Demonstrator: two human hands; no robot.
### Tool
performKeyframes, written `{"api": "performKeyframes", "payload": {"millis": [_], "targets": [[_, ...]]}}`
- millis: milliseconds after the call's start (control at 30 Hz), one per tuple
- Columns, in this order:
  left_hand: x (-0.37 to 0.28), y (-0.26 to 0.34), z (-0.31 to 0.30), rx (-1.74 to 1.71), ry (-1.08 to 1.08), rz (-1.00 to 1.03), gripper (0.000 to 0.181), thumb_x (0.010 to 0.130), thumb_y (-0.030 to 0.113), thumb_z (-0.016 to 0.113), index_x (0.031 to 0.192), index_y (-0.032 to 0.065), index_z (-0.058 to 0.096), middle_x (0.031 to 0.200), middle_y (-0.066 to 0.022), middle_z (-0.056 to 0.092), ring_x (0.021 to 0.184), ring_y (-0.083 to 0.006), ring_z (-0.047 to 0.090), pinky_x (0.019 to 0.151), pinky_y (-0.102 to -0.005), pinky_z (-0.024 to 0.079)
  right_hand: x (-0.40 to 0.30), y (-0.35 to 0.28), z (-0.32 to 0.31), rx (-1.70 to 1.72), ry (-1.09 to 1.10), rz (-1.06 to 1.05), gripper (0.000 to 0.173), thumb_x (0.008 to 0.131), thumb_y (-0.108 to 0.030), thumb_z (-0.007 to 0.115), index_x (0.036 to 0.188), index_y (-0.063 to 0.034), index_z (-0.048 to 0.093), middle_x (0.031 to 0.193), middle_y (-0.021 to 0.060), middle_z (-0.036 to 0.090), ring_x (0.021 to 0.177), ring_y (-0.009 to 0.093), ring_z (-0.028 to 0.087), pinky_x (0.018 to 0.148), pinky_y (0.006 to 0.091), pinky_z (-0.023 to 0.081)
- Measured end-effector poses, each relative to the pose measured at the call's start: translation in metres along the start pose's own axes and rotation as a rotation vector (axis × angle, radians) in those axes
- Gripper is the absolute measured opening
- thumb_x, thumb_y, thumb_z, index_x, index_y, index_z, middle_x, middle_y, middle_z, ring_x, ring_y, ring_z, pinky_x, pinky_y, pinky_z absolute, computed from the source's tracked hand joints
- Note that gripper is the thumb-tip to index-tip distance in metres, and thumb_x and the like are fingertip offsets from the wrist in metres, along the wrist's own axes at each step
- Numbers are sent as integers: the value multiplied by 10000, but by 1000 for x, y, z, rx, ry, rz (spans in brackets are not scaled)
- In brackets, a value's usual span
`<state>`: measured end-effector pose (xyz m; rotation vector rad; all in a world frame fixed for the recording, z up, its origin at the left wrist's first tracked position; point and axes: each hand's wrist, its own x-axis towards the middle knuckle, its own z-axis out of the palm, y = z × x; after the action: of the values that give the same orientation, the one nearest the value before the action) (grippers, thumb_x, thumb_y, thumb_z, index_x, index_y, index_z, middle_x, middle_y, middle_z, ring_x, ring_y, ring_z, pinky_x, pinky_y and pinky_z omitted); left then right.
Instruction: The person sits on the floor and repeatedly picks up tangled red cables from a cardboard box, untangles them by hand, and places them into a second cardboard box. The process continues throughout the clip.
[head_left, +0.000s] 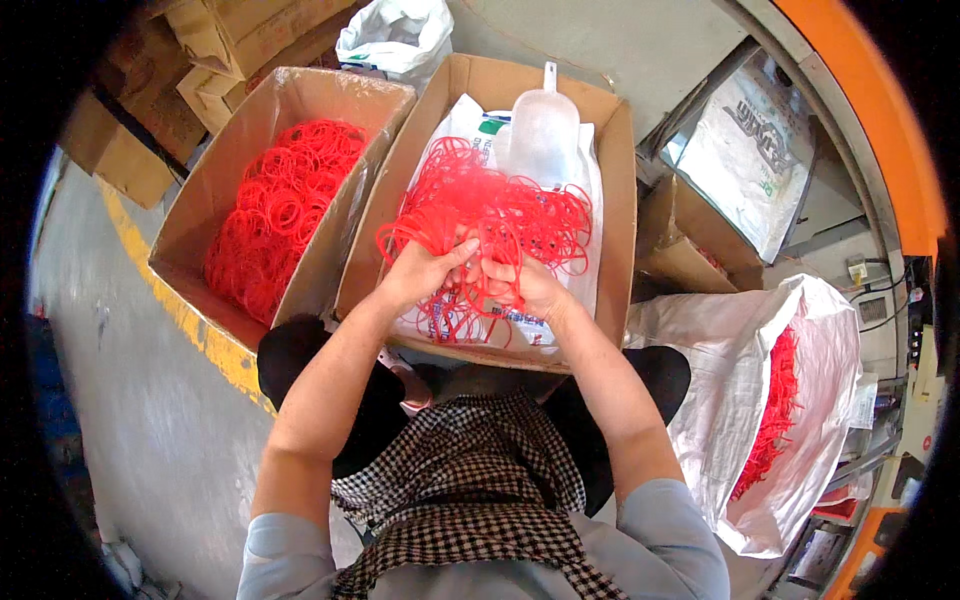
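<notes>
Over the middle cardboard box (616, 225), my left hand (426, 271) is closed round a bunch of thin red plastic rings (431, 229). Close against it, my right hand (529, 285) grips more of the red rings, some of which loop over its fingers. Beneath and beyond both hands, a loose pile of red rings (525, 206) lies on a white printed sack (589, 296) inside the box. A translucent plastic scoop (545, 131) rests at the far end, its handle pointing away from me.
To the left stands a second cardboard box (202, 187) filled with red rings (289, 202). A white woven sack (705, 352) holding red plastic pieces (776, 420) leans open at the right. Another white bag (397, 37) stands behind the boxes, and stacked cartons (232, 34) are at the upper left.
</notes>
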<state>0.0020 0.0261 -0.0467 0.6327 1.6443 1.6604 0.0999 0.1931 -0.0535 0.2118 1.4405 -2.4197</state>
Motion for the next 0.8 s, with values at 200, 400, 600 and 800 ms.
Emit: {"api": "performKeyframes", "payload": {"millis": [200,400,600,800], "targets": [[0,1,0,189,137,159,79,887,126,561,873,48,558,655,11,537,542,-82,491,495,-250,405,0,4,25,73,432,-202,264,876,-299,590,977,-55,594,795,15,574,590,96,508,464,212,400],[2,-24,3,315,194,355,82,840,61,595,890,9,555,778,-52,575,690,-146,543,608,-298,448,14,23,5,-5,307,-261,256,848,-275,630,967,-52,594,779,9,568,620,102,523,540,225,421],[2,-17,3,313,301,279,88,837,64,596,876,-1,552,779,-70,591,723,-162,566,650,-309,446,8,4,24,-189,280,-214,245,831,-218,637,980,-28,596,751,11,561,587,94,483,529,244,383],[-10,8,8,51,204,86,121,870,121,587,876,1,564,709,-53,601,654,-141,561,589,-313,443,25,18,-3,194,646,-313,169,854,-93,561,990,6,579,708,15,562,597,91,498,511,254,385]]}}
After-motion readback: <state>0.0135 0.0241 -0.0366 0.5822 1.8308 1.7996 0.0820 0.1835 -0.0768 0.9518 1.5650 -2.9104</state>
